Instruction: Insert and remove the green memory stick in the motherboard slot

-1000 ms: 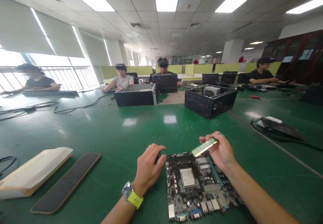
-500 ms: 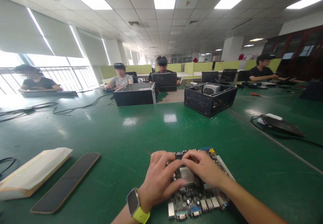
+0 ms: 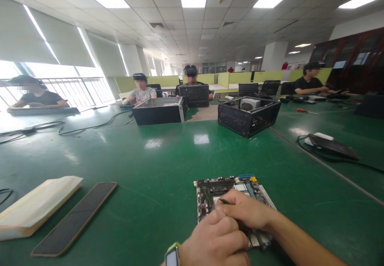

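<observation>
A black motherboard [image 3: 223, 188] lies flat on the green table [image 3: 150, 166] just in front of me. Both hands rest over its near half and hide the processor socket. My left hand [image 3: 216, 238], with a watch on a yellow-green strap at the wrist, is curled closed with the knuckles up. It touches my right hand [image 3: 246, 212], whose fingers are pressed together on a thin dark part at the board's middle. I cannot make out what either hand holds. A pale strip [image 3: 267, 197] runs along the board's right edge.
A padded envelope [image 3: 36, 204] and a dark flat pad [image 3: 75, 218] lie at the near left. Two open computer cases [image 3: 159, 112] [image 3: 249, 118] stand farther back. A black device with cables [image 3: 330, 146] lies at the right. Several people sit at the far side.
A second ago my right hand held a green memory stick above the board. Both hands then came down onto the board and have drawn toward me; the stick is out of sight.
</observation>
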`<state>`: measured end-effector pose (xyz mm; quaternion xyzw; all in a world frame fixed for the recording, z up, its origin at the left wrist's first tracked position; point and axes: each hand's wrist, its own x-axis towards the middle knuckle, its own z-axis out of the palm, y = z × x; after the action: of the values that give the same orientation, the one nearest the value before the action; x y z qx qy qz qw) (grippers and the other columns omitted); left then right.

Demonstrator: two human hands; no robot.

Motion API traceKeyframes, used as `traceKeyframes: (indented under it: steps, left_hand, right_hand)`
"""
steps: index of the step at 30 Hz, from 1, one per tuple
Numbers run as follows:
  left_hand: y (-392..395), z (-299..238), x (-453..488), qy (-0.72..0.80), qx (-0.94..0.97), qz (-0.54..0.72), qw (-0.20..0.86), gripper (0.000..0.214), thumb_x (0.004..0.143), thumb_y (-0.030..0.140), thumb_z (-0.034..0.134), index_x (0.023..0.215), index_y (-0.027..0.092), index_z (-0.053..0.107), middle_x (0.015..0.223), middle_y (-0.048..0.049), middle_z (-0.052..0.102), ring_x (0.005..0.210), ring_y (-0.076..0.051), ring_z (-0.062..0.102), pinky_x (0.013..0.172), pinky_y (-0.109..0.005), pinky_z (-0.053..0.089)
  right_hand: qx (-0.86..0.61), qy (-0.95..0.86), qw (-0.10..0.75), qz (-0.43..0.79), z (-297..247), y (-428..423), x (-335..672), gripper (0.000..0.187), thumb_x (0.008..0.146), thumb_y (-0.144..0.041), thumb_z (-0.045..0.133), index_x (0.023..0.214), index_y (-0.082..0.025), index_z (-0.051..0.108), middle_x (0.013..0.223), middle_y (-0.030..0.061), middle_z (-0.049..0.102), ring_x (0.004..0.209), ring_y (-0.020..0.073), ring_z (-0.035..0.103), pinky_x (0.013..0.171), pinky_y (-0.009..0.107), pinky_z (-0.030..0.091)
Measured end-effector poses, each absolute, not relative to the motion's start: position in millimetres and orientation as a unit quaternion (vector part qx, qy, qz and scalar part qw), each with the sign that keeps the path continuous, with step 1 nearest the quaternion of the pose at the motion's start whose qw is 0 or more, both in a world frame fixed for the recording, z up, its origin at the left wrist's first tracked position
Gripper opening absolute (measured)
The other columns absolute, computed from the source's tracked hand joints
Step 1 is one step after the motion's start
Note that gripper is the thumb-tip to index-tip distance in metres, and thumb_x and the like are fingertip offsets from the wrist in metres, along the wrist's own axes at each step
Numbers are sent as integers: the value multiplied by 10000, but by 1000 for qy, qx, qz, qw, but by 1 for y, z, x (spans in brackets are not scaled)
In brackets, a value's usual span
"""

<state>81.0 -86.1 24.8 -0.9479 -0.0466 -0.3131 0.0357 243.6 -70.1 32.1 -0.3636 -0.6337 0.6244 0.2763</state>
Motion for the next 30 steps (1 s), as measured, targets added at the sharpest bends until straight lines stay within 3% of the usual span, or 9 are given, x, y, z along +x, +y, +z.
traceKeyframes:
  steps: [7, 10, 15, 18, 22, 26, 30]
  left_hand:
    - [-78, 36, 79, -56, -945, -323, 26, 120, 869, 301, 535, 861, 229, 630, 843, -14, 670, 942, -166, 572, 928, -321, 435]
    - [-71, 35, 70, -95, -926, -366, 14, 218, 855, 360, 543, 1014, 224, 605, 939, -47, 657, 976, -205, 562, 945, -380, 417]
    - [-52, 24, 54, -315, -850, -422, 25, 487, 836, 339, 565, 1276, 169, 445, 1001, -113, 592, 898, -244, 534, 777, -396, 431]
    - [-46, 20, 52, -367, -849, -379, -39, 354, 822, 425, 573, 1061, 164, 573, 821, -65, 592, 748, -213, 513, 674, -357, 412]
    - [-45, 19, 57, -328, -874, -341, -113, 241, 795, 420, 608, 862, 189, 615, 814, -48, 594, 772, -206, 501, 713, -353, 406]
    - [-41, 17, 56, -357, -850, -360, -143, 141, 861, 269, 534, 769, 185, 601, 851, -51, 595, 827, -199, 512, 736, -338, 420]
    - [-25, 10, 47, -392, -816, -394, -161, 87, 846, 249, 566, 812, 185, 612, 902, -51, 602, 875, -200, 530, 780, -343, 443]
  right_hand:
    - [-390, -568, 375, 621, 33, -64, 249, 371, 729, -490, 651, 673, -176, 460, 495, -96, 357, 404, 36, 264, 378, 172, 188]
    - [-417, -550, 406, 599, 35, -59, 254, 373, 734, -511, 635, 696, -186, 456, 480, -105, 344, 384, 34, 264, 362, 168, 178]
    - [-440, -552, 421, 570, 35, -54, 261, 394, 707, -518, 659, 680, -176, 467, 503, -96, 376, 395, 31, 301, 371, 164, 214]
    - [-436, -555, 457, 542, 31, -52, 261, 356, 733, -492, 648, 691, -173, 497, 485, -73, 478, 404, 59, 421, 415, 180, 320]
    - [-434, -527, 503, 530, 27, -50, 257, 309, 721, -440, 677, 765, -155, 568, 629, -1, 637, 539, 117, 584, 543, 228, 442]
    - [-450, -523, 515, 509, 28, -45, 262, 288, 711, -399, 687, 815, -155, 574, 661, -4, 632, 539, 123, 598, 550, 238, 447]
    - [-509, -541, 535, 404, 27, -37, 278, 253, 716, -384, 660, 791, -183, 526, 581, -62, 538, 447, 94, 523, 491, 223, 391]
